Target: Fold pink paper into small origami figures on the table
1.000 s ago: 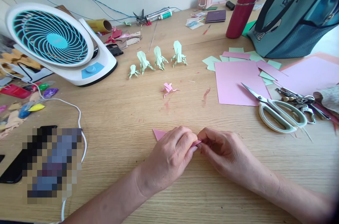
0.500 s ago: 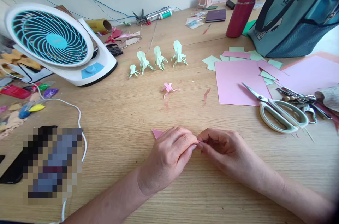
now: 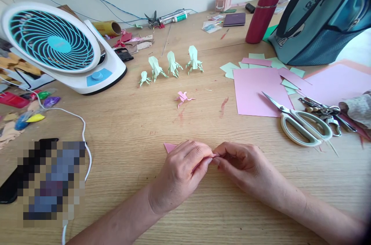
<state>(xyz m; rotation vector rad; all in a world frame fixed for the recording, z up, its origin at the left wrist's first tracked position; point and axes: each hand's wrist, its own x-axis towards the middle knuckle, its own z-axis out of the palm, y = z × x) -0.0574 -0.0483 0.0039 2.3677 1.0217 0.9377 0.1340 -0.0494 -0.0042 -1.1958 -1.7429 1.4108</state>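
Now, left hand [image 3: 181, 171]: I see its fingers pinching the pink paper [image 3: 169, 147].
Opposite: my right hand [image 3: 246, 165] grips the same fold, fingers clenched on it.
Paper's place: on the surface [image 3: 130, 129], close before me.
Nearby: scissors [image 3: 304, 123], well apart, right.

Table [image 3: 130, 129] is showing pale wood grain, matt. Folded pink paper [image 3: 169, 147] at 6 o'clock is looking thin and matt. Pink sheet [image 3: 255, 90] and green figures [image 3: 173, 64] are reading as the same matt paper. Scissors [image 3: 286, 113] at 3 o'clock are showing bright metal blades and smooth plastic handles. Fan [image 3: 52, 42] at 10 o'clock is appearing as glossy plastic. Red bottle [image 3: 259, 21] is gleaming smooth. Bag [image 3: 319, 40] at 1 o'clock is looking like woven cloth with mesh
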